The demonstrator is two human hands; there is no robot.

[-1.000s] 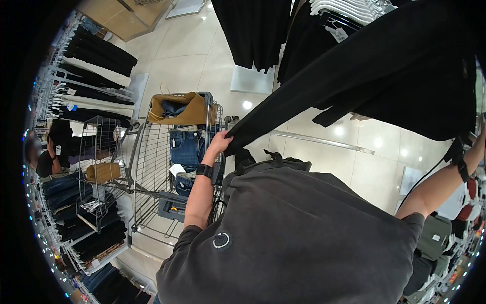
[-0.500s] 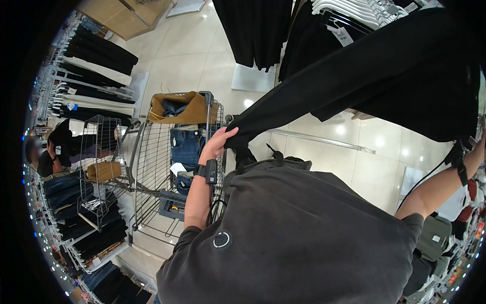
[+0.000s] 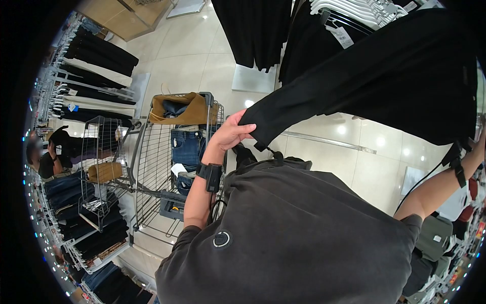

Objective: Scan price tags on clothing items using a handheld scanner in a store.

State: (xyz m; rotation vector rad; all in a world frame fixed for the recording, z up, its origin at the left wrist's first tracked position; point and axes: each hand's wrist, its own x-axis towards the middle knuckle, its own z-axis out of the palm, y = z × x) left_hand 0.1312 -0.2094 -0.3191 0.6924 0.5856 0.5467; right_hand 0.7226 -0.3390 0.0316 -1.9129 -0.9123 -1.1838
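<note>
Black trousers (image 3: 385,81) stretch across the upper right, raised above the floor. My left hand (image 3: 233,130) is closed on the hem end of one leg, thumb on top. At the far right edge, my right hand (image 3: 482,133) is at the waist end, which stays held up there; its fingers are mostly lost in the dark rim of the view. Dark bands circle both wrists, and a cable runs along my right arm.
A wire shopping cart (image 3: 152,177) at left holds folded jeans (image 3: 186,147) and a tan garment (image 3: 177,107). Black trousers on white hangers (image 3: 349,12) hang ahead. Further left are clothing racks (image 3: 101,50), a second cart (image 3: 101,152) and another person (image 3: 48,157).
My left hand has moved slightly up and right with the hem end, and the trouser leg has slackened and shifted. My right hand stays at the waist end.
</note>
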